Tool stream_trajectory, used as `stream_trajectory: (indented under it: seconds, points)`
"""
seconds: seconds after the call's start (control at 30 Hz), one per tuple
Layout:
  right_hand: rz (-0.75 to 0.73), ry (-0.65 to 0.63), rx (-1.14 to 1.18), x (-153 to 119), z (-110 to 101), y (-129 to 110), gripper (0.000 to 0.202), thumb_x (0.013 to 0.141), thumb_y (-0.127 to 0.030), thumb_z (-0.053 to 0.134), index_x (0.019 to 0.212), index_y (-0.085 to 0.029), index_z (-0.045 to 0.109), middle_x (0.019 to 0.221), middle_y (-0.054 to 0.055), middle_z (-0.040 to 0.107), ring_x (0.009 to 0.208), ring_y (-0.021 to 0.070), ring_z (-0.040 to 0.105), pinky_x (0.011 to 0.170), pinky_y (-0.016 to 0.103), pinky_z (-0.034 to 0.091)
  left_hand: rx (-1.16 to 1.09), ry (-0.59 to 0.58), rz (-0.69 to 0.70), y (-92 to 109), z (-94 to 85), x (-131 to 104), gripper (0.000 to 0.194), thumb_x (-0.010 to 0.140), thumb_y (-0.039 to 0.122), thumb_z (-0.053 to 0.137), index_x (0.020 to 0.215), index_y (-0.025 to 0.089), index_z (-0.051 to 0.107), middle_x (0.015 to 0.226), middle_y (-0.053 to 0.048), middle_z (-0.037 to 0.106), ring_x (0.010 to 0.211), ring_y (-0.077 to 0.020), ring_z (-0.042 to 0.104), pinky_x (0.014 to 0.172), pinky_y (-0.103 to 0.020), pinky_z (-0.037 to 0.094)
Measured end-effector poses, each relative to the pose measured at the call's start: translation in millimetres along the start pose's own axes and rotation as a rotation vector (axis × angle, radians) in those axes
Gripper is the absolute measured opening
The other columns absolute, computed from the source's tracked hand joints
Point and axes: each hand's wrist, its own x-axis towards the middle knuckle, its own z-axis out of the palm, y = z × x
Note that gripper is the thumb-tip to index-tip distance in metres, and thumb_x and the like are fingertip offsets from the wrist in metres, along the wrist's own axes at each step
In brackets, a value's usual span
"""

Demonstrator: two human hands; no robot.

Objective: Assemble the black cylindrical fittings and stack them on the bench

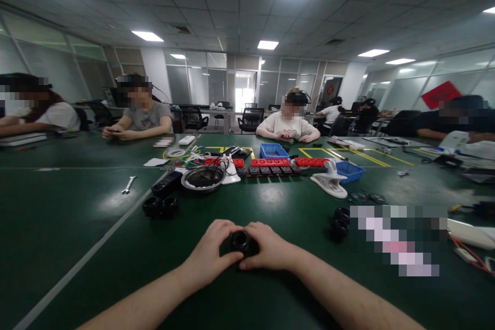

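Both of my hands meet around a small black ring-shaped part [240, 240] with a round hole in its top, just above or on the green table. My left hand [215, 247] curls round its left side, thumb in front and fingers behind. From the right, my right hand [267, 247] grips the same part in the same way. Its underside is hidden by my thumbs and shadow. Similar black round parts [160, 207] stand in a pair to the left, and more black round parts [340, 224] sit to the right.
Ahead lie a metal bowl [203, 178], a white clip-on base [329, 181], red power strips [265, 162] and blue trays [274, 151]. A wrench [129, 184] is at the left. Across the green table [116, 227] a person [288, 124] sits; others sit at both sides.
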Motion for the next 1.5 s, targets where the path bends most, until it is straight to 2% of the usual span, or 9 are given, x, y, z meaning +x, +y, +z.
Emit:
stream_trajectory:
  seconds: [0.23, 0.4, 0.6, 0.8, 0.87, 0.97, 1.1, 1.3, 1.5]
  points:
    - [-0.075, -0.164, 0.247, 2, -11, 17, 0.025, 0.061, -0.028, 0.073, 0.080, -0.016, 0.061, 0.070, -0.004, 0.052, 0.068, 0.0120, 0.049, 0.061, 0.022, 0.037, -0.121, -0.170, -0.019, 6, -10.1, 1, 0.040, 0.072, 0.015, 0.062, 0.109, 0.027, 0.053, 0.104, -0.002, 0.051, 0.100, -0.0196, 0.047, 0.088, -0.033, 0.038]
    - [0.062, -0.104, 0.206, -1, -3, 10, 0.038, 0.052, -0.042, 0.076, 0.072, -0.016, 0.057, 0.066, -0.005, 0.052, 0.061, 0.0110, 0.048, 0.051, 0.020, 0.034, -0.080, -0.119, -0.063, 9, -3.4, -2, 0.037, 0.067, 0.015, 0.066, 0.102, 0.024, 0.057, 0.093, -0.001, 0.054, 0.091, -0.0198, 0.051, 0.079, -0.030, 0.040]
    - [0.184, 0.073, -0.234, -1, 9, -15, 0.042, 0.058, -0.057, 0.064, 0.068, -0.016, 0.058, 0.063, 0.002, 0.057, 0.061, 0.0176, 0.052, 0.059, 0.028, 0.035, 0.044, 0.052, -0.151, 11, 9.3, -5, 0.033, 0.064, 0.020, 0.068, 0.094, 0.018, 0.056, 0.089, -0.003, 0.054, 0.087, -0.0229, 0.050, 0.077, -0.033, 0.040]
    - [0.085, 0.084, -0.209, -3, 6, -14, 0.060, 0.052, -0.062, 0.066, 0.090, -0.016, 0.056, 0.086, 0.006, 0.058, 0.080, 0.0234, 0.052, 0.071, 0.034, 0.037, -0.021, -0.037, -0.062, 6, 1.8, -3, 0.033, 0.069, 0.019, 0.064, 0.100, 0.022, 0.054, 0.093, -0.003, 0.054, 0.090, -0.0220, 0.050, 0.079, -0.033, 0.040]
    - [0.011, -0.002, -0.124, -3, -1, -8, 0.062, 0.054, -0.058, 0.068, 0.099, -0.017, 0.054, 0.092, 0.006, 0.056, 0.083, 0.0225, 0.051, 0.073, 0.033, 0.038, -0.061, -0.083, -0.038, 4, -1.8, -1, 0.035, 0.071, 0.018, 0.062, 0.104, 0.024, 0.054, 0.095, -0.002, 0.054, 0.093, -0.0214, 0.049, 0.081, -0.032, 0.039]
    - [-0.077, -0.137, -0.019, -1, -11, 1, 0.047, 0.060, -0.044, 0.071, 0.097, -0.018, 0.058, 0.090, 0.003, 0.055, 0.084, 0.0195, 0.050, 0.073, 0.029, 0.039, -0.103, -0.121, -0.036, 1, -4.0, -1, 0.039, 0.072, 0.018, 0.061, 0.109, 0.026, 0.052, 0.099, -0.002, 0.053, 0.096, -0.0210, 0.049, 0.083, -0.032, 0.039]
    - [-0.086, -0.152, 0.063, 2, -12, 10, 0.031, 0.062, -0.032, 0.073, 0.087, -0.016, 0.062, 0.082, -0.001, 0.055, 0.078, 0.0153, 0.050, 0.067, 0.023, 0.038, -0.099, -0.131, -0.055, 1, -2.9, 0, 0.040, 0.071, 0.018, 0.062, 0.109, 0.026, 0.052, 0.099, -0.002, 0.053, 0.095, -0.0205, 0.049, 0.083, -0.032, 0.040]
    - [-0.017, -0.048, -0.025, 0, -2, 3, 0.037, 0.056, -0.047, 0.072, 0.073, -0.016, 0.059, 0.067, -0.003, 0.054, 0.062, 0.0126, 0.048, 0.052, 0.021, 0.031, -0.047, -0.052, -0.109, 7, 0.5, -2, 0.035, 0.063, 0.020, 0.068, 0.097, 0.022, 0.057, 0.092, -0.002, 0.056, 0.090, -0.0220, 0.052, 0.078, -0.033, 0.041]
    - [0.124, 0.100, -0.285, -1, 11, -13, 0.058, 0.054, -0.071, 0.058, 0.073, -0.016, 0.058, 0.071, 0.005, 0.059, 0.066, 0.0199, 0.053, 0.062, 0.030, 0.036, 0.049, 0.044, -0.162, 9, 6.1, -3, 0.030, 0.061, 0.023, 0.069, 0.088, 0.020, 0.058, 0.087, -0.002, 0.056, 0.087, -0.0235, 0.052, 0.075, -0.033, 0.040]
